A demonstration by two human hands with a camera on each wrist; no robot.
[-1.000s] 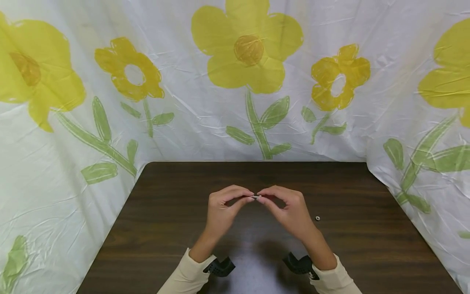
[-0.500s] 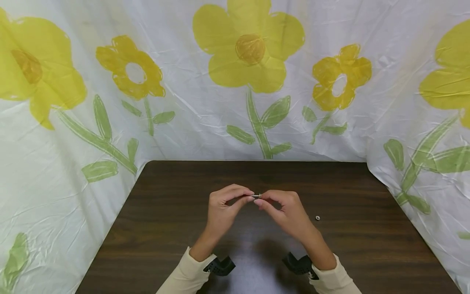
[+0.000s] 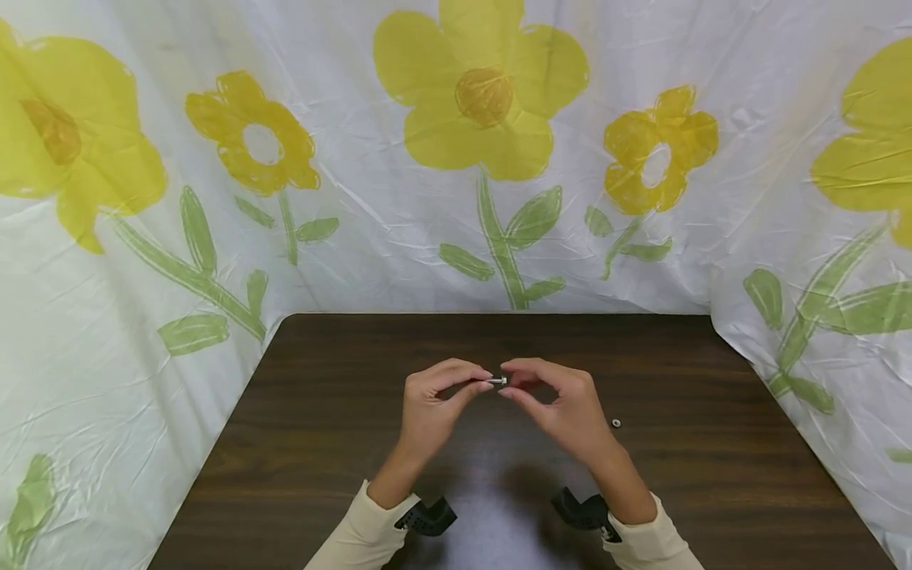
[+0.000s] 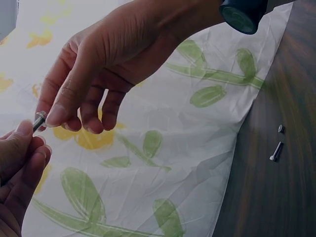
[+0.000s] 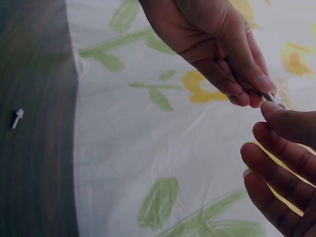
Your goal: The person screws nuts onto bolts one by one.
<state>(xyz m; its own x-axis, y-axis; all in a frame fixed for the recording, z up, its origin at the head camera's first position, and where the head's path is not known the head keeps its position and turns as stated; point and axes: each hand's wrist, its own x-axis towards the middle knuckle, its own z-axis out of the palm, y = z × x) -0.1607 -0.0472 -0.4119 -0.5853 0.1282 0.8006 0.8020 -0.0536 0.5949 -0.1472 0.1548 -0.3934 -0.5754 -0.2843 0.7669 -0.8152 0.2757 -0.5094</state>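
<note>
My left hand [image 3: 431,408] pinches a small metal bolt [image 3: 496,381] between thumb and fingertips, pointing sideways above the table. The bolt's wider right end sits in the gap between the thumb and forefinger of my right hand [image 3: 566,408]; whether that end is the head or a nut I cannot tell. Those right fingertips stand apart around it. In the left wrist view the bolt [image 4: 39,120] sticks out of the left fingers, close to the right thumb. The right wrist view shows the right hand [image 5: 289,163] with fingers spread, its thumb partly covering the bolt [image 5: 269,97].
A nut [image 3: 616,423] lies on the dark wooden table [image 3: 321,443], right of my right wrist. Near the nut, the left wrist view shows a loose bolt [image 4: 276,151]. Another bolt [image 5: 17,117] lies on the table in the right wrist view. A flowered sheet [image 3: 378,261] hangs behind.
The right fingertips were closed at the bolt's end, then shifted along it, and now stand apart around it. The left hand keeps its pinch and place.
</note>
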